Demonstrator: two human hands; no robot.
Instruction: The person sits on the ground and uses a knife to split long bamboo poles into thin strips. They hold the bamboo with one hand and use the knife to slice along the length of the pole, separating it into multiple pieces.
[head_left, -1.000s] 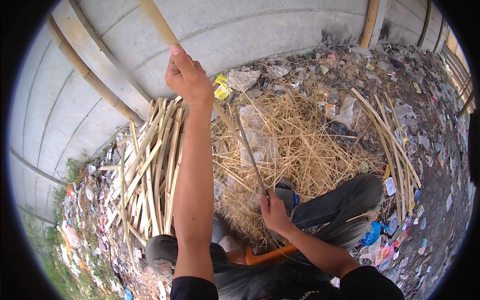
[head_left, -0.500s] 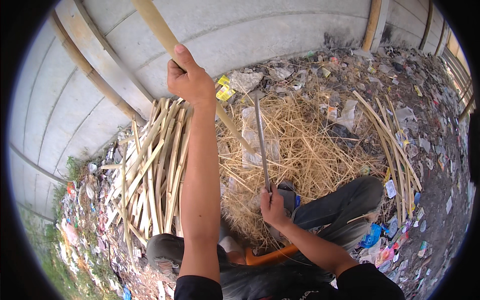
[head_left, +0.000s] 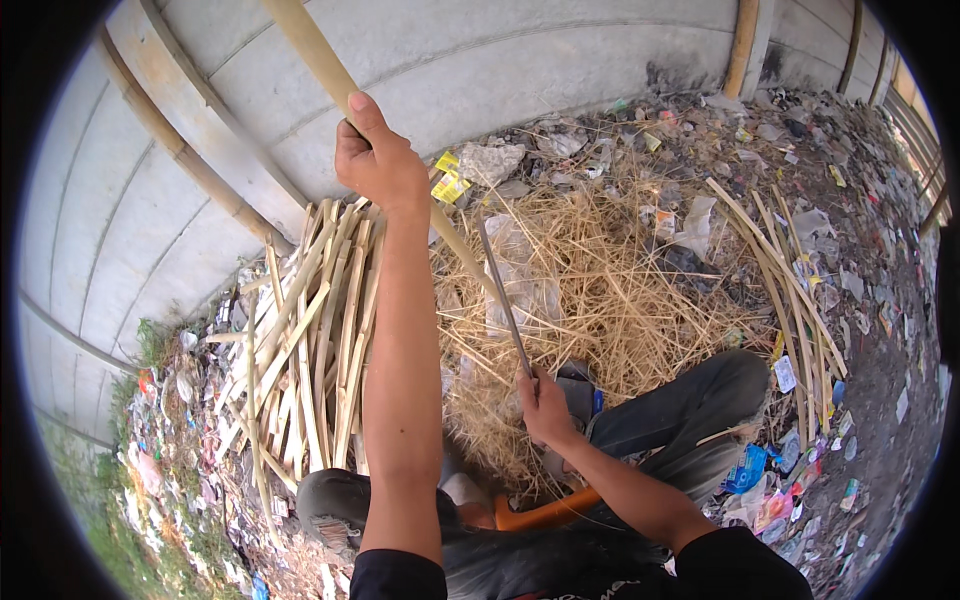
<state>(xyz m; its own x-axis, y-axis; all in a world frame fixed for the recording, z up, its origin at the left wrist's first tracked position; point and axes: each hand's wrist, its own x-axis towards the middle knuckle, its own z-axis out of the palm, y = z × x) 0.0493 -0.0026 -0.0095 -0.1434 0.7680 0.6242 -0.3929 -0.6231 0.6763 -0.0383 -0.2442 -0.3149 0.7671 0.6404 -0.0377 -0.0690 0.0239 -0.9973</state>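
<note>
Up in front of me, my left hand (head_left: 385, 165) is closed round a long pale bamboo strip (head_left: 318, 60), its thumb lying along it. The strip slants from the upper left down past my wrist to the middle. My right hand (head_left: 546, 408) grips a long narrow-bladed knife (head_left: 512, 318) low at its handle end; the handle is mostly hidden by the fingers. The blade points up and away to the left, and its upper part meets or crosses the lower end of the strip. Under both lies a heap of thin bamboo shavings (head_left: 610, 275).
Left of my arm is a pile of split bamboo strips (head_left: 300, 340); a few more strips (head_left: 790, 290) lie at right. A concrete wall (head_left: 500, 60) with a bamboo pole (head_left: 190, 155) stands ahead. Litter (head_left: 770, 510) covers the ground. Near my bent legs lies a curved orange thing (head_left: 545, 512).
The knife's blade has tilted leftward, its tip shifting left and slightly down against the strip. My right hand has barely shifted. My left hand and the strip stay nearly still.
</note>
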